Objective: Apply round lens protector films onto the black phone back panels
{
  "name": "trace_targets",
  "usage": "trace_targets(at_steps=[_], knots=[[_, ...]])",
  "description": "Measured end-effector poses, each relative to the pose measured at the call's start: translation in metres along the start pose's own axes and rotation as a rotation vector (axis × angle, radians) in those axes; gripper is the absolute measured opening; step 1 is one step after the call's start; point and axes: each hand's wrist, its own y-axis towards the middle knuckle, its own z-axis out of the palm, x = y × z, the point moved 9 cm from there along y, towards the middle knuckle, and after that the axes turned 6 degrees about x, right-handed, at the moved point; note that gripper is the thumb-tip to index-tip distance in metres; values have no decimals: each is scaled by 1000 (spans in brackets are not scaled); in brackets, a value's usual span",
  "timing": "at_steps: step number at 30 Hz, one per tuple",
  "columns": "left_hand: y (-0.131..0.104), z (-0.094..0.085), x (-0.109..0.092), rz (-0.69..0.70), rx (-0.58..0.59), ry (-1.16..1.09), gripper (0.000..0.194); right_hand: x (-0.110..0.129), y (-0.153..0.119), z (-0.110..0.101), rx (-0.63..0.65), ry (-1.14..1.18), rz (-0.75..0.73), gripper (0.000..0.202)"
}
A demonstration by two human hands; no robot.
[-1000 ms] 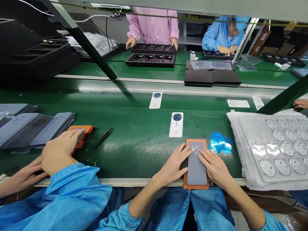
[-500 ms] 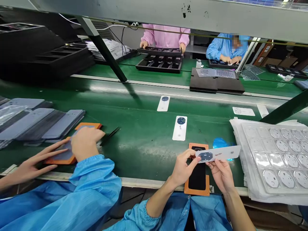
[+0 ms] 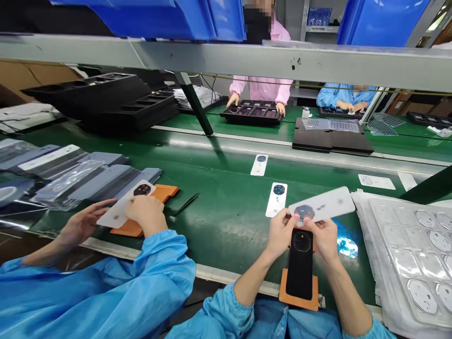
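White panel (image 3: pixel 330 204) crosswise, dark circle (image 3: pixel 304 212) leftward

Bright, cool overhead light; white glare along the worktop (image 3: pixel 226 212); glints on the blue film (image 3: pixel 348 246); frame edges stretched, in my view.

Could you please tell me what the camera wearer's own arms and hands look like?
Both hands, left and right, are bare, without gloves. The light blue sleeves look thin and slightly shiny, with gathered cuffs pushed up the forearms.
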Motion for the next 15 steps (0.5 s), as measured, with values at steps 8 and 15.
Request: trace_targets(at_steps=[8, 15], knots=[[153, -93, -16, -176, -133, 383, 46, 27, 81, 5, 111, 59, 208, 41], [203, -140, -1, -341, -298, 406, 68, 25, -59, -18, 440, -193, 314, 38]])
